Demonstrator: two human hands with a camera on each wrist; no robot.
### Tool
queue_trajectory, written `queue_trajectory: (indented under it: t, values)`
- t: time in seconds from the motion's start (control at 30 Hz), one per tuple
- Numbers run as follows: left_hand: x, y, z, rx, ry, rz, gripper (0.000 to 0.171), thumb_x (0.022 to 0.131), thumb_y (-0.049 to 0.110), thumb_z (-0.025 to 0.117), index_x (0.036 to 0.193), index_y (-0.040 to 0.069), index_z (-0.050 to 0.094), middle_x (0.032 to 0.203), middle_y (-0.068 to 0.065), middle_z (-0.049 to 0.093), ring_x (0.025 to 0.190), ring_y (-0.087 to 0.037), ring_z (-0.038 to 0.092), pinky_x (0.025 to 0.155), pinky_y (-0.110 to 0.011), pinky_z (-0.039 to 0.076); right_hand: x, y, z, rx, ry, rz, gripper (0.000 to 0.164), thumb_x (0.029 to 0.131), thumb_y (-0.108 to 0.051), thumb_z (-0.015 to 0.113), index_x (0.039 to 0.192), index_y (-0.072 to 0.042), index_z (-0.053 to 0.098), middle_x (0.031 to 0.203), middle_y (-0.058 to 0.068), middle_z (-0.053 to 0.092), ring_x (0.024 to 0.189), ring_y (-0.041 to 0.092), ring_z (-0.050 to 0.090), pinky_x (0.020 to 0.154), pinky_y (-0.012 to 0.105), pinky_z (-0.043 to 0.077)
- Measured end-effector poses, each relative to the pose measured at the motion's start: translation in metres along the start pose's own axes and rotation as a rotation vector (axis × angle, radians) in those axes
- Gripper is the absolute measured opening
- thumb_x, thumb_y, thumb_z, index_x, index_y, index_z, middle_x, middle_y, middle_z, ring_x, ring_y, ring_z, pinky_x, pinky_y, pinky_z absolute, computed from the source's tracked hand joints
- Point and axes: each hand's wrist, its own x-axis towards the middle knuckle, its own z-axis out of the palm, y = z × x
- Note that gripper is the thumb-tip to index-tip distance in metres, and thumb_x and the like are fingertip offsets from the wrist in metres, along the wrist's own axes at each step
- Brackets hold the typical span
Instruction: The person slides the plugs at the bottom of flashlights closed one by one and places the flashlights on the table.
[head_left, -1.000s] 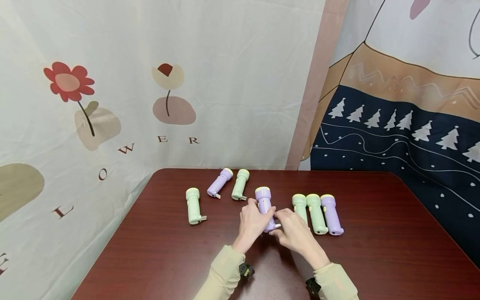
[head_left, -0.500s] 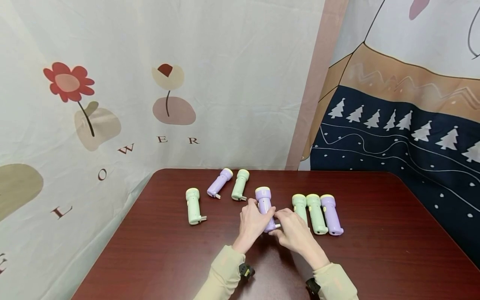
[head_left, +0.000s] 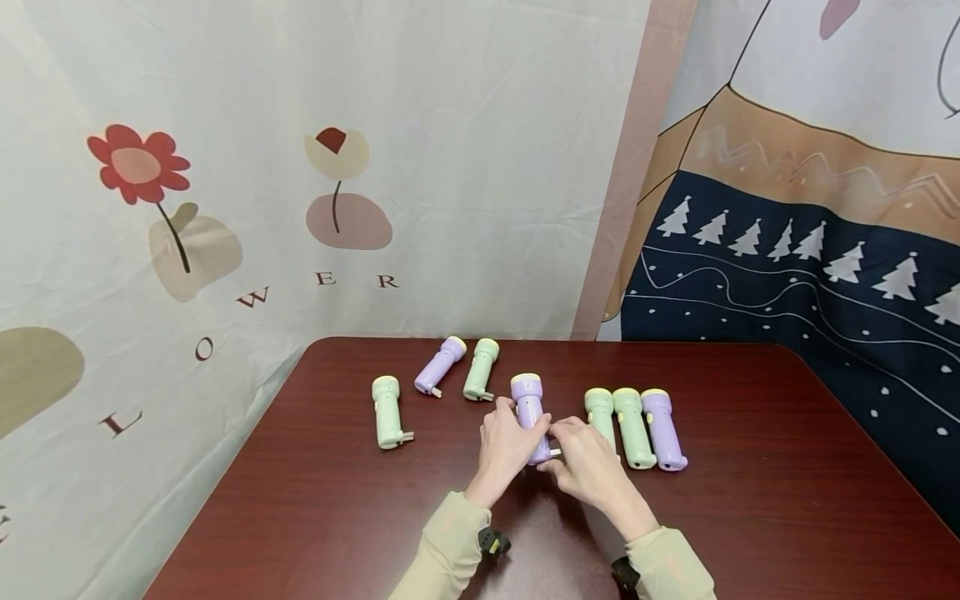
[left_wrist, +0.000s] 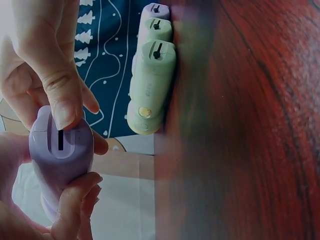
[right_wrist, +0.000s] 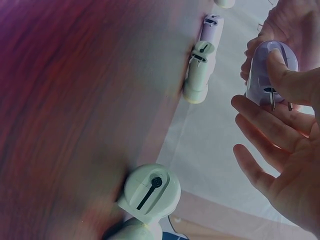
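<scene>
A purple flashlight (head_left: 528, 406) with a yellow rim is held near the middle of the table, its lamp end pointing away. My left hand (head_left: 501, 448) grips its body from the left, thumb on the near side. From the right, my right hand (head_left: 592, 463) pinches the tail end. In the right wrist view, the thumb (right_wrist: 286, 75) lies on the end face and the fingers are beside two metal plug prongs (right_wrist: 273, 100) sticking out of it. A dark slot shows in the flashlight's end face (left_wrist: 61, 146) below the thumb tip in the left wrist view.
Right of my hands, two green flashlights (head_left: 633, 429) and a purple one (head_left: 663, 432) lie side by side. Further left are a green flashlight (head_left: 387, 412), a purple one (head_left: 439, 367) and another green one (head_left: 481, 370), all with prongs out. Patterned curtains (head_left: 487, 167) hang behind the table (head_left: 315, 517).
</scene>
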Motion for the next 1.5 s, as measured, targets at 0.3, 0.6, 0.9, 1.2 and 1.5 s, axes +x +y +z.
queue_trajectory:
  t: [0.3, 0.6, 0.9, 1.2, 1.5]
  values:
    - [-0.0004, -0.0001, 0.0004, -0.004, 0.005, 0.003, 0.051, 0.073, 0.042, 0.074, 0.101, 0.004, 0.057, 0.084, -0.01, 0.067, 0.075, -0.03, 0.064, 0.064, -0.036, 0.048, -0.0003, 0.0014, 0.0019, -0.009, 0.011, -0.011, 0.036, 0.064, -0.021, 0.085, 0.09, -0.007, 0.065, 0.086, 0.001, 0.07, 0.088, 0.016, 0.062, 0.07, 0.033, 0.051]
    - [-0.0017, 0.0002, 0.001, -0.006, -0.008, -0.02, 0.05, 0.074, 0.044, 0.073, 0.099, 0.004, 0.057, 0.08, -0.008, 0.066, 0.073, -0.027, 0.063, 0.064, -0.036, 0.047, 0.0004, 0.0008, 0.0013, -0.006, 0.004, 0.013, 0.035, 0.063, -0.026, 0.086, 0.086, -0.01, 0.064, 0.082, -0.002, 0.069, 0.087, 0.014, 0.062, 0.068, 0.031, 0.051]
    - [-0.0022, 0.0011, 0.0008, -0.013, -0.01, -0.013, 0.049, 0.074, 0.042, 0.073, 0.098, 0.004, 0.057, 0.08, -0.008, 0.066, 0.073, -0.028, 0.063, 0.064, -0.036, 0.047, 0.0, 0.0019, 0.0025, -0.014, 0.005, 0.007, 0.036, 0.063, -0.026, 0.086, 0.088, -0.01, 0.065, 0.081, -0.003, 0.069, 0.086, 0.013, 0.062, 0.068, 0.031, 0.051]
    - [-0.0016, 0.0009, 0.002, -0.006, -0.008, -0.012, 0.049, 0.073, 0.042, 0.073, 0.098, 0.004, 0.056, 0.08, -0.009, 0.066, 0.072, -0.028, 0.063, 0.064, -0.037, 0.048, 0.0012, 0.0019, 0.0031, -0.019, 0.004, 0.022, 0.037, 0.062, -0.032, 0.086, 0.084, -0.011, 0.065, 0.08, -0.003, 0.068, 0.086, 0.014, 0.063, 0.065, 0.032, 0.05]
    - [-0.002, 0.0005, 0.0026, -0.017, -0.024, -0.024, 0.047, 0.073, 0.044, 0.072, 0.095, 0.005, 0.057, 0.079, -0.008, 0.065, 0.071, -0.028, 0.062, 0.062, -0.035, 0.047, 0.0025, 0.0011, 0.002, -0.029, 0.015, 0.025, 0.042, 0.058, -0.043, 0.087, 0.077, -0.014, 0.062, 0.076, -0.004, 0.066, 0.086, 0.014, 0.063, 0.062, 0.03, 0.047]
